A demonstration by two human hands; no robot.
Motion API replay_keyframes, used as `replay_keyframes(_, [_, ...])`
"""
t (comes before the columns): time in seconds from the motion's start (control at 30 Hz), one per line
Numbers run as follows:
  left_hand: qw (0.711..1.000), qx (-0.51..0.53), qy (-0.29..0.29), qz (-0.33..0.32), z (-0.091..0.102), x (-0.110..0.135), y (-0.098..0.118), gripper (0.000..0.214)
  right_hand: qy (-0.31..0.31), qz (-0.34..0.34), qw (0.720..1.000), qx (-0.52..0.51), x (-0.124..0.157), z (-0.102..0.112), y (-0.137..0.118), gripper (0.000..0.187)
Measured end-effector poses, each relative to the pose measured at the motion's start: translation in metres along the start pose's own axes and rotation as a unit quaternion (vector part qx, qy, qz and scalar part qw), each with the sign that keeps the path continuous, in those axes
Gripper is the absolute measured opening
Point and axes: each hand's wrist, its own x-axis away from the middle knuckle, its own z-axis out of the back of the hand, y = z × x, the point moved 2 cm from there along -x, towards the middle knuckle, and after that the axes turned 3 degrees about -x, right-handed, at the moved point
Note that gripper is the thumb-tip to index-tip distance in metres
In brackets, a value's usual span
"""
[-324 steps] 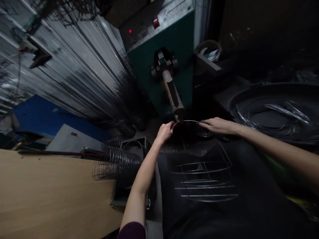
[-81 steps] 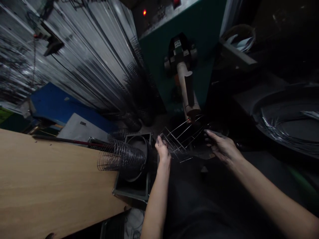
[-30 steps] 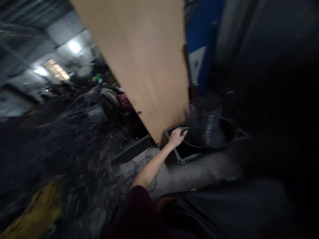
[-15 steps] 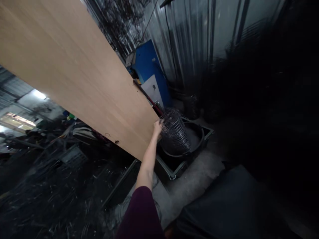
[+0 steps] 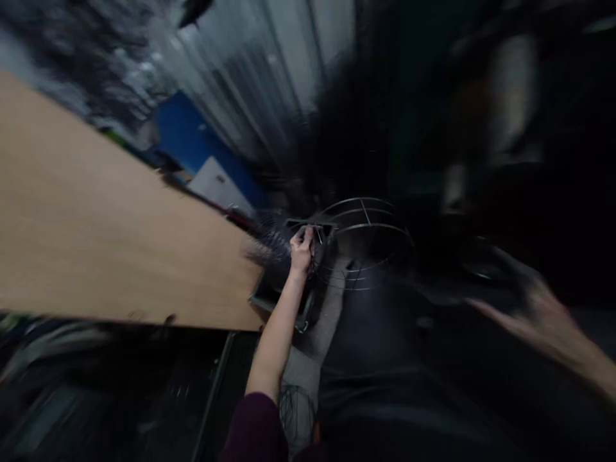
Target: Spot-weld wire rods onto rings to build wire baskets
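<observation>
The left hand [image 5: 301, 250] pinches the left side of a round, silvery metal-wire frame [image 5: 369, 224], which reaches rightward from it, the rings' widest span running left to right, well apart from the blurred right hand [image 5: 541, 314], its thumb and fingers spread.

a grey concrete floor [image 5: 330, 314] is seen only in pt., the rest lost in dark & blur. a dk green-framed crate [image 5: 264, 304] is set on it. wire rings [image 5: 269, 237], stacked & tilted, are carried by the crate, tho blurred. loose thin wire [image 5: 289, 407] is strewn low down, nr the crate.
</observation>
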Motion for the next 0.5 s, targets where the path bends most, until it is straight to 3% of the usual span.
replay_keyframes(0.07, [0.995,-0.021,-0.091,0.024,-0.055,0.022,-0.026,0.047,-0.034,-0.031,0.997,-0.060,0.009,0.011,0.011,0.098])
replay_keyframes(0.1, [0.989,-0.042,-0.135,0.032,-0.077,0.034,-0.039,0.048,-0.058,-0.047,0.993,-0.092,0.013,0.014,0.019,0.097])
replay_keyframes(0.17, [0.971,-0.102,-0.214,0.040,-0.105,0.056,-0.065,0.051,-0.074,-0.083,0.987,-0.113,0.026,0.017,0.039,0.091])
replay_keyframes(0.27, [0.933,-0.153,-0.326,0.031,-0.125,0.081,-0.101,0.065,-0.086,-0.151,0.981,-0.090,0.054,0.013,0.065,0.084])
replay_keyframes(0.37, [0.890,-0.185,-0.416,-0.025,-0.134,0.105,-0.121,0.098,-0.147,-0.194,0.966,-0.091,0.072,0.017,0.084,0.092])
replay_keyframes(0.43, [0.875,-0.219,-0.430,-0.039,-0.138,0.116,-0.125,0.108,-0.203,-0.189,0.951,-0.136,0.068,0.038,0.102,0.089])
replay_keyframes(0.5, [0.872,-0.245,-0.423,-0.041,-0.142,0.118,-0.123,0.093,-0.182,-0.206,0.950,-0.147,0.054,0.075,0.134,0.068])
